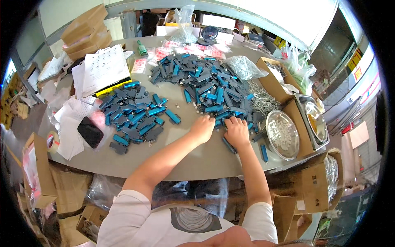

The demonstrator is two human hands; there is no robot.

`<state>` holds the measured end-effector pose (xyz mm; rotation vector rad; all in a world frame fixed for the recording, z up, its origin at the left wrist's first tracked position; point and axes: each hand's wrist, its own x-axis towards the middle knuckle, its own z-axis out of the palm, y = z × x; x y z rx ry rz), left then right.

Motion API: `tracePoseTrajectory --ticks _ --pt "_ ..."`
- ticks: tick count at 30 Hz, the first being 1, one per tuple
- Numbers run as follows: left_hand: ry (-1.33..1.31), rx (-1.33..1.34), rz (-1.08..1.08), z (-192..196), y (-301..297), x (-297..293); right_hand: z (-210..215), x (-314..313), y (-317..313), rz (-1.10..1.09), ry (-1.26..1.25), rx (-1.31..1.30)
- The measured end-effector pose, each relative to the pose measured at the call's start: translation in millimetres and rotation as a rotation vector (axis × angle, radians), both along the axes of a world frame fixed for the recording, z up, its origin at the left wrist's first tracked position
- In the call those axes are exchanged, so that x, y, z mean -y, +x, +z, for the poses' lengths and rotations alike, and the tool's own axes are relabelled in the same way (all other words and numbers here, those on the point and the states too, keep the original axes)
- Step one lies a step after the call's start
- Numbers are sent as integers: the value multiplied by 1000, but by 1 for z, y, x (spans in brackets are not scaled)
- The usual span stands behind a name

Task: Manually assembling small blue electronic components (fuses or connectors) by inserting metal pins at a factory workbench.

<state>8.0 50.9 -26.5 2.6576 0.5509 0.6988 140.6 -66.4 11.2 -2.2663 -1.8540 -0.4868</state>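
A large heap of small blue and grey plastic parts (207, 88) lies across the middle of the table. My left hand (202, 129) is at its near edge, fingers drawn together. Whatever they pinch is hidden or too small to name. Just to the right, my right hand (237, 131) curls its fingers down at the same edge, against the parts; its fingertips are hidden. A single grey part (229, 145) lies beside my right wrist, and a blue part (264, 153) sits farther right. A second pile of such parts (135, 109) is on the left.
A metal bowl of small white pieces (283, 135) stands right of my right arm, with loose screws (265, 99) behind it. Cardboard boxes (297, 123) line the right edge. To the left lie a phone (90, 132), papers (105, 70) and a tape roll (53, 142).
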Motion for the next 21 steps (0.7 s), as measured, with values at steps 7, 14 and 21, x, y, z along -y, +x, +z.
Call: tracePoseTrajectory --ticks 7,14,21 --pt "-39 -46 -73 22 -14 -4 4 5 8 -9 -66 3" --pt "-1023 229 -95 17 -49 -15 9 2 10 40 -129 -1" --pt "-1748 560 -235 2 -59 -13 1 0 14 147 287 102"
